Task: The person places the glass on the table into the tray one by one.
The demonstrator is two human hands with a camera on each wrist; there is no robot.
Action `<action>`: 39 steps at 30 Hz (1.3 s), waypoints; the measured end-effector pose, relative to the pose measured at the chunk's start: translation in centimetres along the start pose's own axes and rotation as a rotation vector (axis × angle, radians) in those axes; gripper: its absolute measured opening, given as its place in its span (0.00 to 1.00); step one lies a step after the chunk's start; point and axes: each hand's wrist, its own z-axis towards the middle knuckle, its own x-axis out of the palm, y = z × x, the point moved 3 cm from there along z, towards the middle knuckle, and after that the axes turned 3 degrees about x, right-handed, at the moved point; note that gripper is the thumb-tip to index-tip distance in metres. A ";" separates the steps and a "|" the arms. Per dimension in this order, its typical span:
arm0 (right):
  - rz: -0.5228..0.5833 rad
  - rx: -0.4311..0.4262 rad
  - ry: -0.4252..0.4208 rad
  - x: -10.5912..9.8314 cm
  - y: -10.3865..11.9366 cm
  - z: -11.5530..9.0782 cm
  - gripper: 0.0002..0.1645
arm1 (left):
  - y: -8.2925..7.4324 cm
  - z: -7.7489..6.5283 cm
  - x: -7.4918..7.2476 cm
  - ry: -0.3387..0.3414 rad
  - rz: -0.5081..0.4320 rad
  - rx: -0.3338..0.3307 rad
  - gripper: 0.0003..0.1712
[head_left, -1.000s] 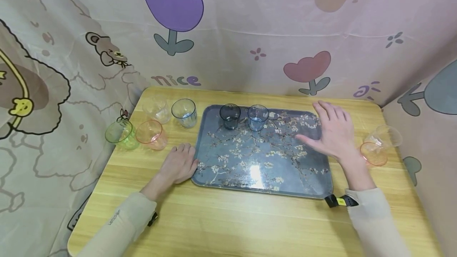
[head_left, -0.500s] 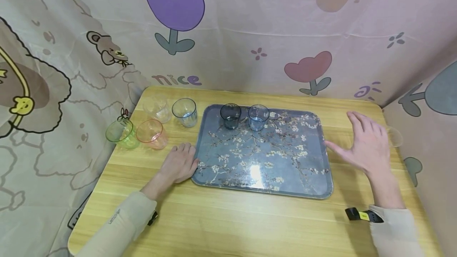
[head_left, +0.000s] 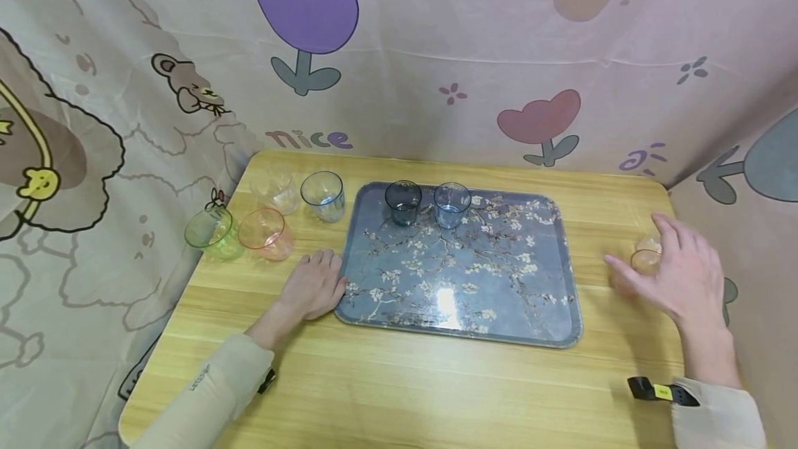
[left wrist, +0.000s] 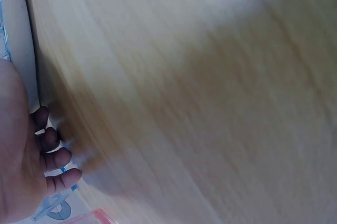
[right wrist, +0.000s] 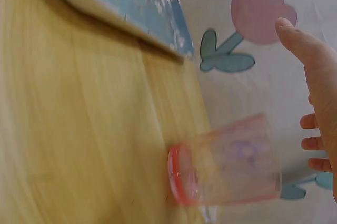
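Note:
My left hand (head_left: 312, 284) rests on the table against the left edge of a blue-grey tray (head_left: 461, 328) with a blossom pattern; its fingers look relaxed in the left wrist view. On the tray's far side stand a dark grey glass (head_left: 403, 205) and a bluish glass (head_left: 451, 206). My right hand (head_left: 686, 276) hovers at the right of the table, thumb spread from straight fingers. Close to it is a glass with an orange rim (head_left: 645, 262), partly hidden by the hand. In the right wrist view this reddish glass (right wrist: 231, 163) shows apart from the fingers.
At the back left stand a clear glass (head_left: 277, 192), a blue-rimmed glass (head_left: 323, 198), a green glass (head_left: 215, 233) and a pink-red glass (head_left: 267, 234). Printed curtain (head_left: 424, 54) hangs behind the wooden table (head_left: 436, 393) and along both sides.
My right hand has moved right and toward me, from over the tray's right edge to the glasses at the right. My left hand, the tray and the other glasses have stayed put.

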 end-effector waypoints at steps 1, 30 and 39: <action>0.001 0.009 0.006 0.0 -0.4 -0.1 0.68 | 0.0 0.0 0.0 0.001 0.000 0.001 0.18; -0.150 0.019 0.132 2.2 -4.2 -1.6 0.62 | 0.0 -0.1 0.1 -0.027 0.002 0.007 0.19; -0.188 -0.021 0.141 2.6 -4.4 -1.4 0.63 | 0.1 -0.1 0.1 -0.028 -0.010 0.004 0.19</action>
